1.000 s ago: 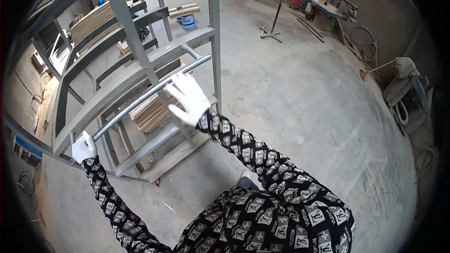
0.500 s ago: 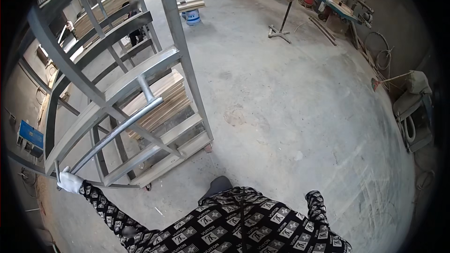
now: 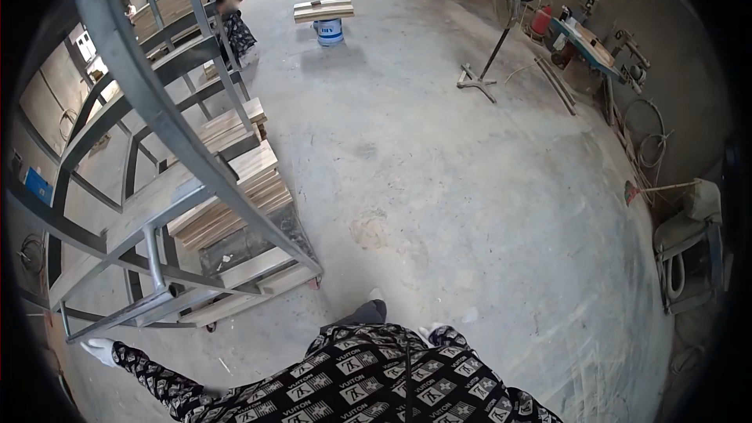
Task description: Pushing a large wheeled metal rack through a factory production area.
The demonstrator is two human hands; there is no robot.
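Note:
A tall grey metal rack cart [image 3: 137, 94] stands at my left, its upright posts and cross bars bending with the lens. A round push handle [image 3: 125, 315] juts from its near side. Just below the handle's left end is my left hand [image 3: 99, 350], in a white glove. Its fingers look stretched out and do not wrap the bar; whether they touch it is hard to tell. My right hand [image 3: 427, 333], also gloved in white, shows only in small part in front of my body, by the patterned sleeve, with its fingers mostly hidden.
Stacked wooden boards [image 3: 243, 196] sit behind the cart's lower frame. Farther off, boards lie across a blue-and-white bucket [image 3: 330, 31], and a person [image 3: 235, 35] is behind the rack. A standing fan [image 3: 501, 23], a red cylinder [image 3: 540, 20] and a workbench [image 3: 587, 45] line the right side.
My left hand has come off the handle and lies just below it. The rack now appears turned and lower in view. My right hand has swung inward toward my body.

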